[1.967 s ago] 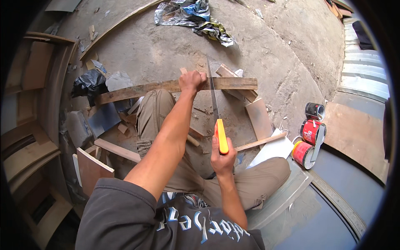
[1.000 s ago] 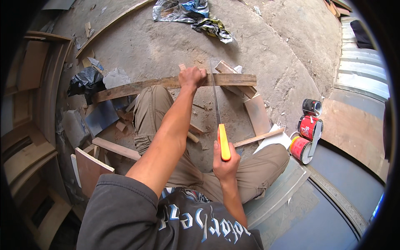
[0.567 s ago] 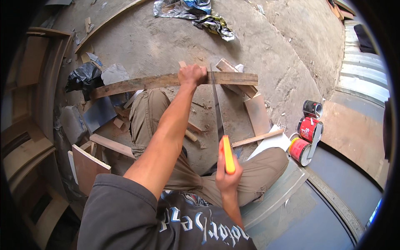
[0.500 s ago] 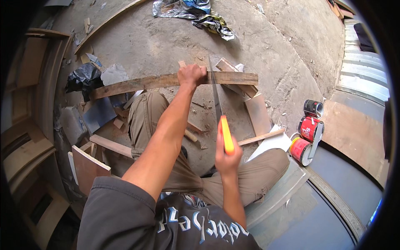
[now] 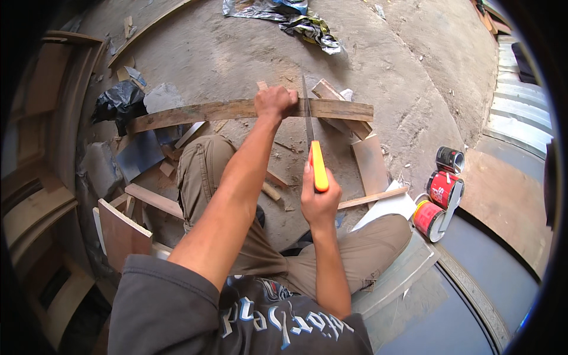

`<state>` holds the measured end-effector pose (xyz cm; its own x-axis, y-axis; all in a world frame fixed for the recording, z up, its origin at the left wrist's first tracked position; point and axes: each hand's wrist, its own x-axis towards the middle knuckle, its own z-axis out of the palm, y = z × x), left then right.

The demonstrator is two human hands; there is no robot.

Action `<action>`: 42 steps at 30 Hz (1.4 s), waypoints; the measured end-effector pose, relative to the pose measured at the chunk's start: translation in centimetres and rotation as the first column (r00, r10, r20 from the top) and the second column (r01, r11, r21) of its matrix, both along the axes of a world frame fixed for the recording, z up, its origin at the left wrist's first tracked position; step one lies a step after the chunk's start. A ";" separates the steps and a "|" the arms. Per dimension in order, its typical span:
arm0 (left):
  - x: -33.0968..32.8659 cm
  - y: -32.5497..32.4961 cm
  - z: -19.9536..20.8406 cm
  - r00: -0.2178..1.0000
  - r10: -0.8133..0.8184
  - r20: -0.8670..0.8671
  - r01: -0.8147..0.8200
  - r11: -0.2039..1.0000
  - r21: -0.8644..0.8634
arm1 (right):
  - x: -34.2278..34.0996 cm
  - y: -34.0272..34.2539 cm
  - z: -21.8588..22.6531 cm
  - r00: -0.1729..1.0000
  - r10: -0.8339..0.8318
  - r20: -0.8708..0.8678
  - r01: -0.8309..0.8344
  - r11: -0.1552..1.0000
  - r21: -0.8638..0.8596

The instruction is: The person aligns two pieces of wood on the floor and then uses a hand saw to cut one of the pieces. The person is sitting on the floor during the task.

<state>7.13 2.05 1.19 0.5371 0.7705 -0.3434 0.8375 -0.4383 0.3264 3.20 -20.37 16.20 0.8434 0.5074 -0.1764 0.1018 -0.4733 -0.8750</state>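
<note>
A long wooden plank [image 5: 207, 112] runs across in front of me, its right end resting on another piece of wood [image 5: 349, 125]. My left hand [image 5: 276, 102] is closed over the plank, just left of a handsaw [image 5: 318, 165]. The saw has a yellow-orange handle and a thin dark blade [image 5: 308, 121] that crosses the plank near its right end. Wrapped round the saw's handle is my right hand [image 5: 321, 198], on the near side of the plank. Whether the blade has cut into the wood is too small to tell.
Wood scraps and a black plastic bag [image 5: 120, 103] lie to the left, near a wooden frame [image 5: 71, 118]. Several cans, one a red can [image 5: 441, 188], stand at the right by a brown board [image 5: 503, 204]. A crumpled silver sheet [image 5: 310, 29] lies on the far floor.
My right hand has pushed the saw forward, away from me, so its handle is nearer the plank. My left hand keeps its hold on the plank. The view has shifted slightly.
</note>
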 end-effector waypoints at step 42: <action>-0.4 0.1 0.7 0.998 0.008 0.056 -0.005 0.999 -0.047 | -3.7 -6.1 4.0 0.998 0.054 0.023 -0.054 0.998 -0.019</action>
<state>6.69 2.18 1.86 0.5515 0.7579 -0.3485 0.8201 -0.4162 0.3928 -0.49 -26.50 20.24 0.8190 0.5490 -0.1668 0.1479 -0.4829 -0.8631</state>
